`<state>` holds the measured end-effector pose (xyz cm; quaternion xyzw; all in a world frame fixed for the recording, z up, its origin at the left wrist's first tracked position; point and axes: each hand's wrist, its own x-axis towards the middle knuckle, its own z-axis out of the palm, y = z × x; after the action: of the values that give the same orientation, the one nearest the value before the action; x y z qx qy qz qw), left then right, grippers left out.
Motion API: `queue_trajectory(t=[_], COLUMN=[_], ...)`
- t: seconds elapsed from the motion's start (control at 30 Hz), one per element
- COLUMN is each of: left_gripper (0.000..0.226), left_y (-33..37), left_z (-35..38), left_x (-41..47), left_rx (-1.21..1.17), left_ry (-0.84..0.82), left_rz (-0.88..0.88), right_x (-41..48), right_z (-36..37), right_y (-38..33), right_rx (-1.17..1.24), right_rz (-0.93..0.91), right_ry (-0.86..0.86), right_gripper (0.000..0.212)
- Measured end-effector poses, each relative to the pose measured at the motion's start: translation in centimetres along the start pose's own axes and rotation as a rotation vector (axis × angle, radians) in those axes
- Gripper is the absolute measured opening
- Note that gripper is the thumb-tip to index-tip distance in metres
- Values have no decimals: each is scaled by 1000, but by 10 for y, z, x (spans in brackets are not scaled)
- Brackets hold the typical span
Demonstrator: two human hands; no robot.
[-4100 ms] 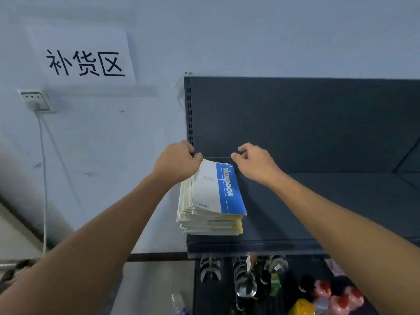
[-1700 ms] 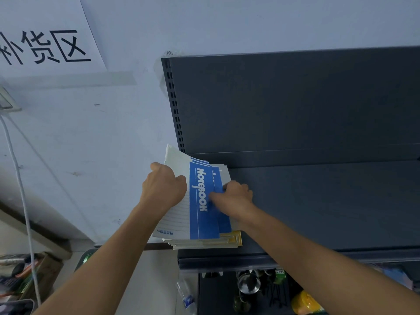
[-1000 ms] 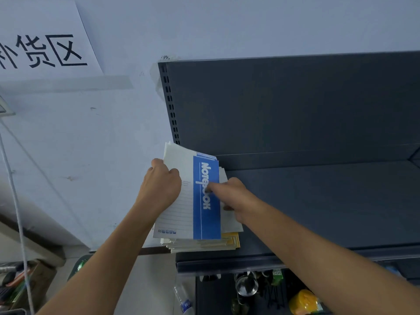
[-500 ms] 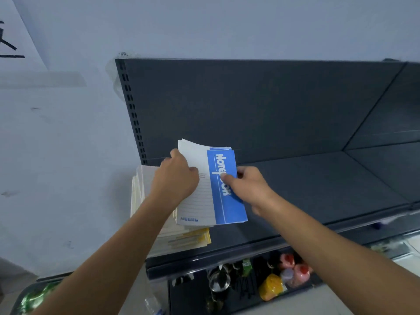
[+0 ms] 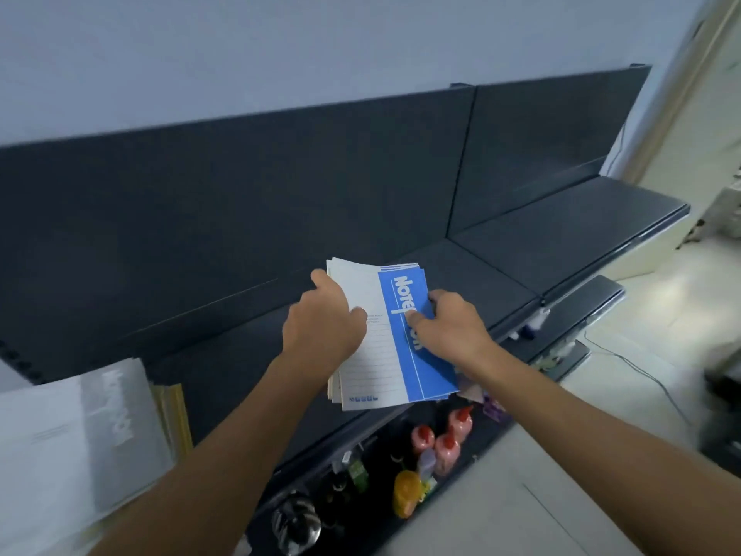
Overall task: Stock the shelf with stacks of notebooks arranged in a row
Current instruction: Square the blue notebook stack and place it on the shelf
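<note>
Since half a sec ago a batch of notebooks (image 5: 385, 355) is carried to the right along the shelf (image 5: 501, 270), away from the first stack (image 5: 80, 443), which is now seen blurred at the lower-left edge of the view, w/ yellow covers showing at its right side. Nearest the camera, two bare forearms are stretched fwd; below them, on a lower level, pink bottles w/ red caps (image 5: 441, 447) and a yellow item (image 5: 405, 493) are seen. Further on, the batch is gripped from both sides: the left hand (image 5: 320, 323) is curled round its left edge w/ the thumb laid on the white cover; the right hand (image 5: 449, 327) is closed on its right edge w/ the thumb pressed on the blue "Notebook" band; the top cover is faced up, and the near end is seen past the shelf's front lip; whether the batch is touching the shelf cannot be told. Well apart from the first stack, the batch is held over bare dark shelf. Behind, a dark back panel (image 5: 240, 194) is seen; beyond it, a pale wall (image 5: 280, 42); at far right a light floor w/ a thin cable (image 5: 641, 375) is seen.
</note>
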<state>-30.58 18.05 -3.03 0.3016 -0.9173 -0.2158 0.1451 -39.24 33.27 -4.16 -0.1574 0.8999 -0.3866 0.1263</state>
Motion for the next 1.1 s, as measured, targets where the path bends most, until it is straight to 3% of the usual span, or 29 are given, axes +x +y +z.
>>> queue_trajectory(t=[0.5,0.9,1.1], left_gripper=[32,40,45], left_y=[191,304,353], left_z=[128,216,251], left_x=[48,133,159], left_rx=[11,-39,-33], left_ry=[-209,-258,-252], left_rz=[88,270,252], right_x=[89,174,216], right_z=[-146,-237,-271], right_y=[141,208,245], right_rx=[-275,-257,-210], right_rz=[72,169,161], right_ry=[150,299,282], right_gripper=[23,23,28])
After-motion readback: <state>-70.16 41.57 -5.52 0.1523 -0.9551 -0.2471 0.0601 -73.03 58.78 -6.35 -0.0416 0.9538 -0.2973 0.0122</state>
